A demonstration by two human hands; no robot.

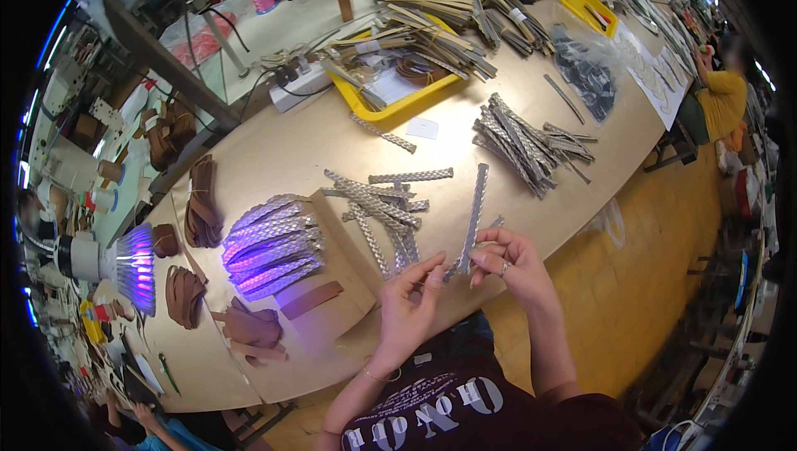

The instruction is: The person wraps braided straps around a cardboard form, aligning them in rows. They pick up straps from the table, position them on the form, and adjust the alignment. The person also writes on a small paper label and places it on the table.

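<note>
A silver-grey braided strap [476, 210] stands up between my hands, its upper end pointing away from me. My right hand [516, 267], with a ring on one finger, pinches its lower part. Thumb and fingers of my left hand [413, 295] are closed on the strap's bent lower end, which is partly covered by the fingertips. Just beyond my left hand lies a loose pile of similar braided straps [378, 202]. A larger heap of braided straps [516, 142] sits farther off to the right.
On the left, braided straps [270, 243] lie on a cardboard sheet [332, 318] under a purple-glowing lamp [137, 268]. Brown strips [184, 295] are beside them. A yellow tray [403, 111] holds flat strips. Clear bag [585, 73] and small yellow tray [588, 9] lie far right. Others work nearby.
</note>
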